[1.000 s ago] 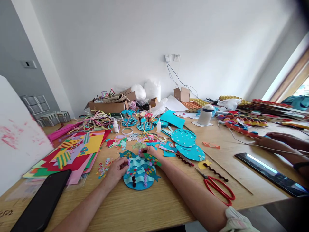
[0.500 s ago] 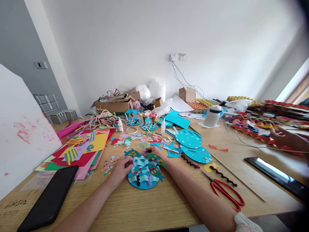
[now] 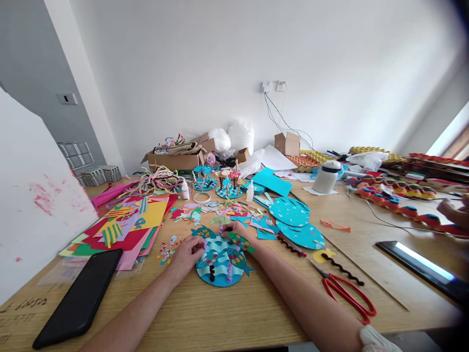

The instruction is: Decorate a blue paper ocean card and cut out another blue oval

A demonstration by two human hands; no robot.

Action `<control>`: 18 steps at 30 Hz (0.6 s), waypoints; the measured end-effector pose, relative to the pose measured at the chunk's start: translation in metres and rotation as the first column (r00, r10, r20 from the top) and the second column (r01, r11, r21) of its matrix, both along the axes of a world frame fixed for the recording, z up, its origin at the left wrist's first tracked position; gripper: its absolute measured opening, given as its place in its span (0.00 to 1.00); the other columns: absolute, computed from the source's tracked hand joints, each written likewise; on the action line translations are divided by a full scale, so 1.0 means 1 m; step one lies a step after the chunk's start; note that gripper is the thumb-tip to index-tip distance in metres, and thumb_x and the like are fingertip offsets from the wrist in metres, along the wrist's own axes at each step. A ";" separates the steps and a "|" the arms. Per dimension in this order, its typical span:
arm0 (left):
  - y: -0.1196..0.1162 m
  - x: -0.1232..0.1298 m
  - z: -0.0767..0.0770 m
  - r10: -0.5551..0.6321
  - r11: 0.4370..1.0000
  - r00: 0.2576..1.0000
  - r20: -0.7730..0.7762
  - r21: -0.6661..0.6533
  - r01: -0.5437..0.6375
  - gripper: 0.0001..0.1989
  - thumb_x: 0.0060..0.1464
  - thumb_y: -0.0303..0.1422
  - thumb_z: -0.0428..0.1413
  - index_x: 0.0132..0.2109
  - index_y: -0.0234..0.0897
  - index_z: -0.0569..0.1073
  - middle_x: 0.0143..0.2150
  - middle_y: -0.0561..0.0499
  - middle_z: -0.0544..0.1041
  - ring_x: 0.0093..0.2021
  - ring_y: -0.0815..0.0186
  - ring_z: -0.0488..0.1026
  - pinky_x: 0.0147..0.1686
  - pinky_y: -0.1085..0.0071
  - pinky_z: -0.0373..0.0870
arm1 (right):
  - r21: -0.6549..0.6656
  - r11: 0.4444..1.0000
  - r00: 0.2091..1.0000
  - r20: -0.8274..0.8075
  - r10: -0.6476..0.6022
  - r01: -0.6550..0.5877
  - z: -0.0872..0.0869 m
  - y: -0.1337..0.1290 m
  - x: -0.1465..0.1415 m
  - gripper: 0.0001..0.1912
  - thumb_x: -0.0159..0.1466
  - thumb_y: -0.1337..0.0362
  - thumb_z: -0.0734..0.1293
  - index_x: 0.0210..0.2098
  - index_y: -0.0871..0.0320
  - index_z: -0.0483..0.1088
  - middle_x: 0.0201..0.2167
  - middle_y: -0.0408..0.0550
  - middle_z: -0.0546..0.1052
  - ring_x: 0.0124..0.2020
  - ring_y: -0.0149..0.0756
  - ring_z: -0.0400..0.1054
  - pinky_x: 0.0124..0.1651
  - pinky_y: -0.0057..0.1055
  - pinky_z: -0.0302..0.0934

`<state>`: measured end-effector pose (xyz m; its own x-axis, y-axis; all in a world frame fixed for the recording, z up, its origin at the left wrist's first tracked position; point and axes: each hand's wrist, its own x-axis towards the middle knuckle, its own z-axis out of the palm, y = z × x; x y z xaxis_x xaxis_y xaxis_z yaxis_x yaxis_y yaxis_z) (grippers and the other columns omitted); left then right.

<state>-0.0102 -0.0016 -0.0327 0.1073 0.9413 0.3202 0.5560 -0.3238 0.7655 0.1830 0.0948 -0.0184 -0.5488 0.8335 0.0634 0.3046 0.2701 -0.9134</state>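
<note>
A round blue disc [image 3: 220,282] lies on the wooden counter [image 3: 183,318] between the person's two hands, banded with wavy pale-blue strips. The left hand [image 3: 188,252] has its fingers pinched nearly closed on a fuzzy lavender twist [image 3: 205,243] at the disc's left edge; those of the right hand [image 3: 238,228] seem closed on another lavender twist [image 3: 221,229] at the far edge. Both hands keep their places around the disc while the view has swung left, which suggests careful steadying. Flat, spotted paper fish [image 3: 240,240] crowd the disc, one overlapping the right wrist, and a crinkled dark-brown stem [image 3: 212,273] stands near its front. Beyond, smooth blue ovals [image 3: 289,211] overlap, flecked with white; to the right lie red-handled scissors [image 3: 328,277]. At the far right, a co-worker's hand [image 3: 454,211] has drawn back from the bumpy egg-carton strip [image 3: 408,211].
</note>
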 end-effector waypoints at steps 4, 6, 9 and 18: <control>-0.002 0.001 0.003 0.001 1.000 1.000 -0.008 0.005 -0.001 0.03 0.46 0.28 0.51 0.28 0.38 0.70 0.26 0.54 0.66 0.29 0.65 0.64 0.31 0.71 0.61 | 0.005 1.000 1.000 0.006 -0.008 0.008 -0.001 0.001 0.000 0.07 0.45 0.62 0.69 0.19 0.61 0.72 0.17 0.40 0.70 0.21 0.28 0.60 0.26 0.24 0.54; -0.002 0.001 0.004 0.004 1.000 1.000 -0.011 0.004 -0.004 0.04 0.46 0.29 0.51 0.27 0.38 0.70 0.26 0.55 0.65 0.29 0.65 0.64 0.31 0.71 0.61 | 0.007 1.000 1.000 0.007 -0.009 0.009 -0.002 0.002 0.000 0.07 0.45 0.62 0.69 0.19 0.61 0.72 0.17 0.40 0.70 0.21 0.28 0.60 0.26 0.24 0.54; -0.003 0.002 0.005 0.008 1.000 1.000 -0.014 0.000 -0.008 0.04 0.46 0.29 0.51 0.27 0.38 0.70 0.26 0.55 0.65 0.29 0.65 0.64 0.31 0.71 0.61 | 0.009 1.000 1.000 0.002 -0.011 0.011 -0.004 0.002 0.000 0.07 0.45 0.63 0.69 0.20 0.61 0.72 0.17 0.41 0.70 0.21 0.28 0.60 0.26 0.24 0.54; -0.002 0.001 0.007 0.002 1.000 1.000 -0.024 -0.028 -0.003 0.04 0.45 0.29 0.51 0.27 0.37 0.70 0.26 0.55 0.66 0.28 0.66 0.64 0.30 0.71 0.61 | 0.005 1.000 1.000 -0.011 -0.023 0.023 -0.003 0.002 -0.001 0.08 0.44 0.62 0.69 0.19 0.61 0.72 0.17 0.41 0.70 0.23 0.29 0.62 0.27 0.24 0.55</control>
<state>-0.0094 -0.0041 -0.0257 0.1122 0.9502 0.2906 0.5755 -0.3006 0.7606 0.1819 0.0967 -0.0218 -0.5289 0.8455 0.0736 0.3011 0.2680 -0.9152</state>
